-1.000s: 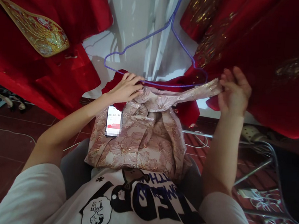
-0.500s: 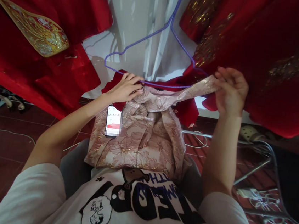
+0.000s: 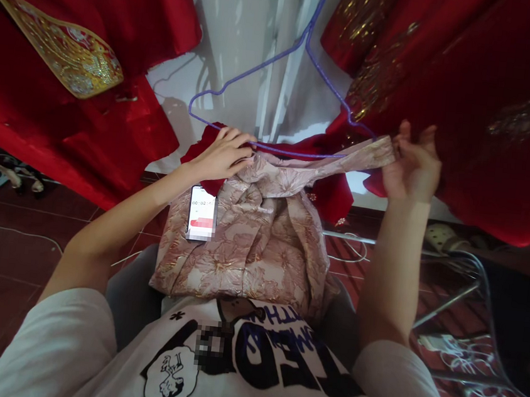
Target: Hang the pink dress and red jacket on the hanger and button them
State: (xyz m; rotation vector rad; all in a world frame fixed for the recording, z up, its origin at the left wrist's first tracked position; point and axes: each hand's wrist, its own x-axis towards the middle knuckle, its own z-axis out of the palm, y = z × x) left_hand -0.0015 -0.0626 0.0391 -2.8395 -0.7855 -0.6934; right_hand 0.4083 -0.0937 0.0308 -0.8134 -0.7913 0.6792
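Note:
A pink brocade garment point(image 3: 224, 264) with gold flower patterns lies bunched over my lap. Its long band point(image 3: 349, 160) stretches up to the right, across the lower right end of a purple wire hanger point(image 3: 269, 66). My left hand point(image 3: 227, 151) is closed at the garment's upper left edge, by the hanger's bottom bar; the fingertips grip the cloth there. At the band's free end is my right hand point(image 3: 413, 163), its fingers raised and apart, with the band's end against or just beside it. Whether the thumb still touches the cloth is hidden.
A phone point(image 3: 201, 214) showing a timer lies on the garment. Red clothes with gold decoration point(image 3: 84, 66) hang at left, and more red cloth point(image 3: 468, 112) hangs at right. A metal-framed chair point(image 3: 484, 272), a clog point(image 3: 443, 237) and tangled white cables point(image 3: 461, 352) are at right.
My right hand has shifted slightly right and its fingers have spread off the band's end, which now shows its edge. The hanger has moved a little right. My left hand stays in place.

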